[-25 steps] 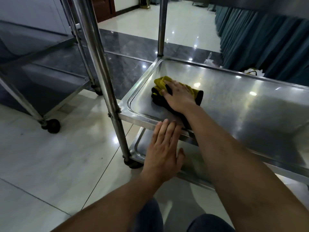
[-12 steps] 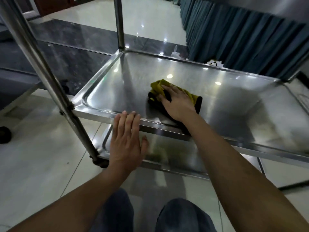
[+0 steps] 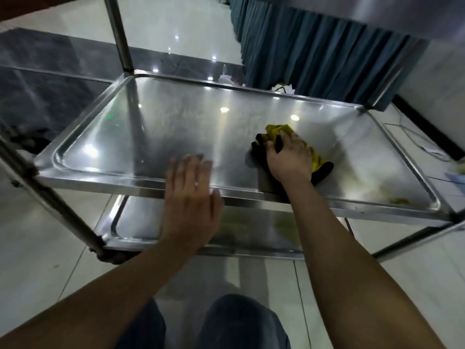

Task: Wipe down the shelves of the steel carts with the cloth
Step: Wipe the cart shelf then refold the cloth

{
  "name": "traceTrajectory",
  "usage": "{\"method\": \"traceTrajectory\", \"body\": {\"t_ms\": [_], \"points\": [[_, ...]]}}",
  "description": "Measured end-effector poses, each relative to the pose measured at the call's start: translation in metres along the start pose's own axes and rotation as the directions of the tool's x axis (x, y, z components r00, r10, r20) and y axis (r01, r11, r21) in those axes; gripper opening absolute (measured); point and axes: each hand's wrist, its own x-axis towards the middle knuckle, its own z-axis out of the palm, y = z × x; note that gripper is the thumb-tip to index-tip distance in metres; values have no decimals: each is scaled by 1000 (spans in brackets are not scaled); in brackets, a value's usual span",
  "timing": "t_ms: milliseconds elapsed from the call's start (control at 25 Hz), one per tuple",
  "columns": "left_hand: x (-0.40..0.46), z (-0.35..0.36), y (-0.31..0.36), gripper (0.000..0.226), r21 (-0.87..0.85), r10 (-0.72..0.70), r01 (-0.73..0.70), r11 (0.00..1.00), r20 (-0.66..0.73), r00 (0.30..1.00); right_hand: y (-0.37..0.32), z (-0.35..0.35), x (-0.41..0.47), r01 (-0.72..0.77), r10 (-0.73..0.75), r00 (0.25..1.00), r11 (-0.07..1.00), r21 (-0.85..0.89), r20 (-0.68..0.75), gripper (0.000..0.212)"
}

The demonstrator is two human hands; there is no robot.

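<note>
Cloth (image 3: 315,157) moved from shelf (image 3: 151,137) centre toward right edge | right hand (image 3: 289,159) grips cloth | left hand (image 3: 191,197) flat, fingers straight, on front rim.

The right hand (image 3: 289,159) covers the middle of the crumpled yellow-and-black cloth (image 3: 319,165). The left hand's fingertips (image 3: 198,158) are smeared by motion blur. The lower steel cart shelf (image 3: 130,222) lies mostly hidden under the upper one. Small white litter (image 3: 281,88) (by the teal curtain) is too blurred to identify.
</note>
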Motion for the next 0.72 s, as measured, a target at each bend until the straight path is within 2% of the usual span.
{"method": "traceTrajectory", "body": {"t_ms": [80, 120, 240, 320, 480, 600, 720], "points": [[26, 17, 57, 51, -51, 163, -160, 986, 62, 985, 3, -4, -1, 19, -20, 999, 1000, 17, 36, 65], [38, 26, 81, 52, -57, 168, -162, 985, 106, 980, 7, -8, -1, 36, -38, 998, 999, 33, 49, 65], [56, 43, 102, 63, 3, -23, 23, 1000, 285, 958, 20, -16, 0, 105, -108, 992, 993, 53, 65, 63], [55, 48, 99, 64, 115, -34, 0, 993, 292, 956, 47, -22, -1, 80, -82, 996, 995, 55, 44, 62], [52, 41, 105, 63, 210, -41, -28, 977, 315, 948, 139, -48, -12, -45, 46, 998, 998, 42, -43, 62], [52, 42, 106, 71, 289, -11, -115, 950, 402, 915, 214, -76, -8, -186, 186, 981, 983, -4, -57, 61], [49, 42, 112, 74, 297, -18, -118, 947, 419, 908, 234, -79, 3, -441, 442, 891, 897, 32, -101, 65]]}}
